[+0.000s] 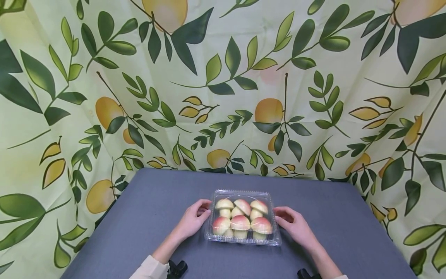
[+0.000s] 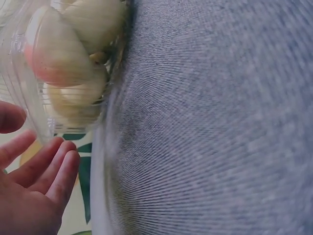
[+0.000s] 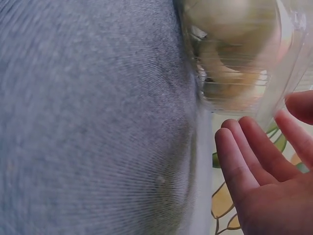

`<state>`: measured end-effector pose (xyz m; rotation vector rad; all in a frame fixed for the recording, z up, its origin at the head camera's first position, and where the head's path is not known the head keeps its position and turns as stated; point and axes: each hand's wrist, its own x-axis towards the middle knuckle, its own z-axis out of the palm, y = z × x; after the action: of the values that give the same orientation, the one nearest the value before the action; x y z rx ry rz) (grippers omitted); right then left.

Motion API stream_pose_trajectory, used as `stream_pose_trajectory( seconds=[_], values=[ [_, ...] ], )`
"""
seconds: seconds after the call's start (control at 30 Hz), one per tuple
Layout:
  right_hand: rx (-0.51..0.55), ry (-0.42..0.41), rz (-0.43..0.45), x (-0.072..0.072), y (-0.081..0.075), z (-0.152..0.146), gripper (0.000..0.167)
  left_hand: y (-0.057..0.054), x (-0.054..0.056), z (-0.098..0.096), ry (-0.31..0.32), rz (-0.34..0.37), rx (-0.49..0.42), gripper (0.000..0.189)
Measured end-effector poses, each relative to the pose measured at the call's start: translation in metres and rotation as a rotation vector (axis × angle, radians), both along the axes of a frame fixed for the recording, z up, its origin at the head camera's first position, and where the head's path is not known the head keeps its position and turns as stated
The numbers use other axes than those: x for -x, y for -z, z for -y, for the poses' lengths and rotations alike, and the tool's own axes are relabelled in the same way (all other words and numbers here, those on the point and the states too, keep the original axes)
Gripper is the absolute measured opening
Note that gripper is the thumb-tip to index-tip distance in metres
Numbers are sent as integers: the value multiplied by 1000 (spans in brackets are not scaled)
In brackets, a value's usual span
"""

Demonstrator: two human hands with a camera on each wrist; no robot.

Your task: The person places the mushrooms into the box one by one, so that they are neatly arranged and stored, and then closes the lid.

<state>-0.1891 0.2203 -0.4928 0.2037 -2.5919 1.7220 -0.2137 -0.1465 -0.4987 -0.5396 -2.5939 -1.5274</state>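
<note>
A clear plastic clamshell box (image 1: 244, 240) sits on the table with its lid down. Inside, in two rows, are several mushroom-shaped buns (image 1: 240, 223) with cream stems and red-tinged caps. On the box's left side is my left hand (image 1: 196, 219), fingers loosely extended close to the rim. My right hand (image 1: 295, 228) mirrors it on the right side. Both wrist views show relaxed fingers by the box's side wall, the left hand (image 2: 36, 188) and the right hand (image 3: 266, 178) alike; whether the fingertips touch the plastic is hard to tell.
Grey-blue cloth covers the table (image 1: 167, 186), whose far edge meets a hanging curtain (image 1: 223, 116) printed with leaves and fruit. Black straps or mounts (image 1: 177, 269) show at both wrists along the near edge.
</note>
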Motion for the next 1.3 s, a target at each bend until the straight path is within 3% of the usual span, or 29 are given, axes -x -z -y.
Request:
stream_pose_trajectory(
  seconds=[0.53, 0.73, 0.93, 1.13, 1.3],
  values=[
    [61, 19, 19, 10, 3, 2, 33, 5, 6, -4, -20, 40, 8, 28],
    [44, 29, 38, 11, 3, 2, 33, 2, 5, -2, -16, 56, 1, 33],
    [17, 27, 36, 10, 1, 3, 33, -10, -7, 6, 85, 130, -43, 42],
    [33, 35, 38, 9, -1, 5, 31, -12, -17, 13, 208, 183, -7, 56],
    [29, 31, 36, 5, -5, 6, 34, -10, -20, 9, 210, 204, 12, 73]
  ],
)
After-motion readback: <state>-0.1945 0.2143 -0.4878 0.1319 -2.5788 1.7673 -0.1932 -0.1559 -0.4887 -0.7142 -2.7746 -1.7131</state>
